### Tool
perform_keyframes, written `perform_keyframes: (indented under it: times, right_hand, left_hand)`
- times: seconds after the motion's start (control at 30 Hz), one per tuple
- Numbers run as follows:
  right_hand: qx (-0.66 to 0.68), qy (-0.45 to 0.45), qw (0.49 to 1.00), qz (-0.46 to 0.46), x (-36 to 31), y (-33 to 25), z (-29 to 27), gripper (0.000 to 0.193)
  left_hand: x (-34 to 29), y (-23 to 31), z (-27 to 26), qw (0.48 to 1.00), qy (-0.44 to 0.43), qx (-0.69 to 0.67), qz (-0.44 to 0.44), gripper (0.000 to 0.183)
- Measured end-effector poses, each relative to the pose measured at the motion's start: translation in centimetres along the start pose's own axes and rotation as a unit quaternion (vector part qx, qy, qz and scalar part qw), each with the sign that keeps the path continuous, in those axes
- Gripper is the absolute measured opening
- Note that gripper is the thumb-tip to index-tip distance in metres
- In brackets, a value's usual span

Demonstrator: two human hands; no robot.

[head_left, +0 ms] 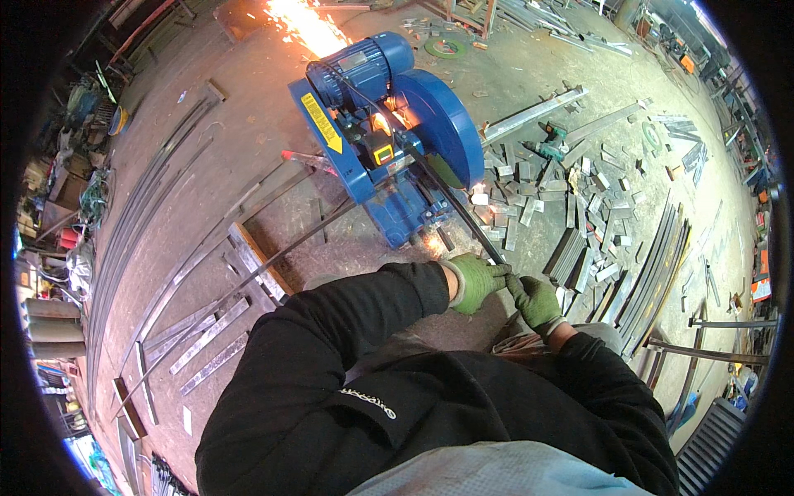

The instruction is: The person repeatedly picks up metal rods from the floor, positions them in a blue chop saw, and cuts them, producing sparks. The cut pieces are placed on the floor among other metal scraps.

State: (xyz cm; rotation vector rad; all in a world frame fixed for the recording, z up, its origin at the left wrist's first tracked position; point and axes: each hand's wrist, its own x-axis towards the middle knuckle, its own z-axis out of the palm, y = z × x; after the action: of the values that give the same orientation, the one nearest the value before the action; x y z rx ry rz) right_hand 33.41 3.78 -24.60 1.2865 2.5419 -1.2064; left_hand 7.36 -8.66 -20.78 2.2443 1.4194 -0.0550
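In front of me stands a blue cut-off saw (pixel 382 198) with a motor (pixel 364 68) on top and a round blade guard (pixel 442 124). Its long black handle (pixel 463 211) slopes down toward me. My left hand (pixel 475 283), in a green glove, is closed at the handle's lower end. Beside it, my right hand (pixel 536 302), also gloved in green, is closed there too, the two hands touching. A long thin metal bar (pixel 281 252) runs from the lower left up to the saw's base. Bright sparks (pixel 306 29) stream away behind the machine, and a glow shows near the base.
Many short metal offcuts (pixel 529 194) lie heaped right of the saw, with a green drill (pixel 547 142) among them. Long bars (pixel 153 178) lie on the floor at left, more (pixel 662 264) at right. A metal channel piece (pixel 258 263) sits under the long bar.
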Motion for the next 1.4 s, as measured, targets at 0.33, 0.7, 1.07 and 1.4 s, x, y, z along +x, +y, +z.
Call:
perform_keyframes:
  times: [0.33,0.7,1.07,1.4]
  right_hand:
    - [0.006,-0.007,1.000,0.009,-0.3,-0.8,-0.4,0.079]
    - [-0.035,0.003,0.999,0.000,0.1,0.2,0.1,0.084]
    - [-0.025,-0.010,1.000,0.007,0.1,0.0,0.1,0.082]
    - [-0.030,-0.018,0.999,0.034,0.3,0.1,0.1,0.086]
  left_hand:
    - [0.1,0.1,0.0,1.000,-0.007,0.007,-0.004,0.097]
    - [0.3,0.3,-0.1,0.999,-0.038,0.022,-0.014,0.098]
    - [0.0,0.2,0.0,1.000,-0.018,0.010,-0.006,0.097]
    - [0.3,0.1,0.3,1.000,-0.019,0.015,-0.003,0.096]
